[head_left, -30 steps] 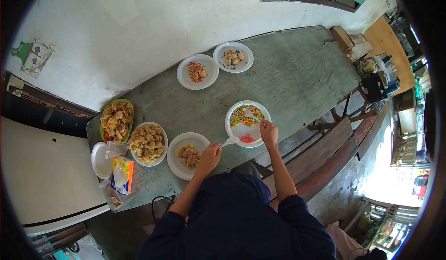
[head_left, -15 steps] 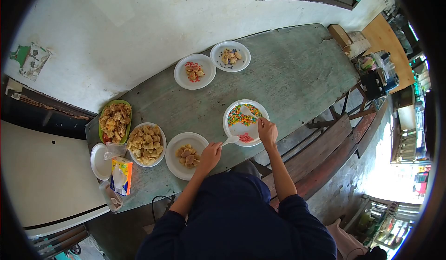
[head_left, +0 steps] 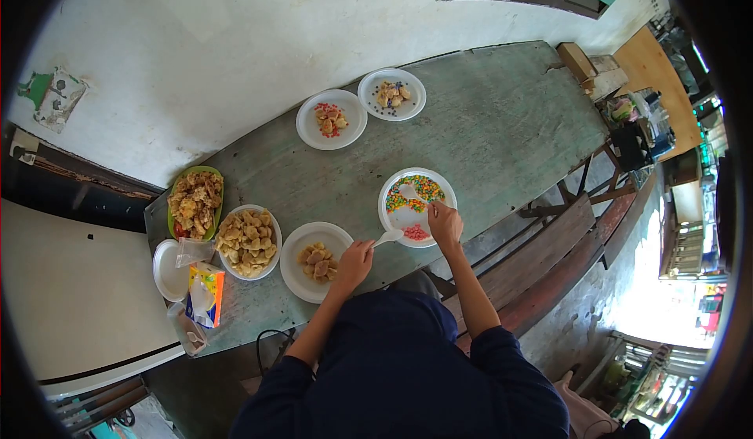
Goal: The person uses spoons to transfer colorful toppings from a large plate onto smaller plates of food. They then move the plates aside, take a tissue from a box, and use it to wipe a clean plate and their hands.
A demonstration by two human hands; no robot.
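My left hand (head_left: 355, 265) is closed around the handle of a white spoon (head_left: 389, 237), whose bowl points right, by the near edge of a white plate (head_left: 385, 196). In my right hand (head_left: 445, 222) is a second white spoon (head_left: 409, 192), its bowl down among small multicoloured candies (head_left: 426, 184) on that plate. Pink candies (head_left: 416, 233) form a separate patch at the plate's near side. Just left of my left hand stands a white plate (head_left: 291, 241) with a small heap of light brown fried pieces (head_left: 317, 262).
Two plates at the back hold fried pieces with red bits (head_left: 330, 120) and dark bits (head_left: 392, 94). At left are a plate piled with fried pieces (head_left: 246, 241), a green dish of fried food (head_left: 194, 202), a tissue pack (head_left: 205, 294) and white plates (head_left: 167, 270). A bench (head_left: 533, 263) runs alongside.
The right hand and its spoon have shifted slightly left and toward me over the multicoloured candies. My left hand stays almost where it was.
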